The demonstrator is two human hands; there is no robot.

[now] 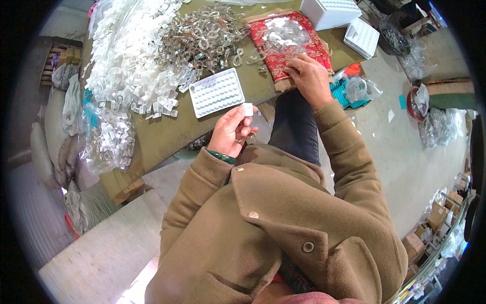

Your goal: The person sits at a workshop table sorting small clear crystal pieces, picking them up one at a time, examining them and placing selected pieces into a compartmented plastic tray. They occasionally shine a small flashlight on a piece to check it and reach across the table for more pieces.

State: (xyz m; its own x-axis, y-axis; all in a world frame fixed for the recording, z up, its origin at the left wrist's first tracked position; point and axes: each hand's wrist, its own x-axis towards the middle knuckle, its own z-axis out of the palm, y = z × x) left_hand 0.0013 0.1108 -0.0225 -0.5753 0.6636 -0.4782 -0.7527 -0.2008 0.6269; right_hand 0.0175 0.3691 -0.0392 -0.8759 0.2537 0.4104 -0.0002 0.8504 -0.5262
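My left hand (231, 129), with a dark green bangle at its wrist, holds up a small white square piece (247, 110) between thumb and forefinger. A clear loop-like bit (251, 136) shows by its lower fingers. Just beyond that hand a white tray (216, 93) with rows of small round hollows lies on the table. My right hand (310, 80) is over the near part of a red patterned cloth (278, 69), its fingers bent and pressed together at the tips. What they grip, if anything, is hidden. On the cloth lies a pile of small white and clear bits (285, 34).
A big heap of clear-white plastic pieces (129, 55) covers the table's left; clear rings (202, 38) are piled beside it. Stacked white trays (331, 12) and another tray (361, 37) stand far right. A filled plastic bag (109, 137) hangs at the left edge. A teal crate (349, 96) sits below the right edge.
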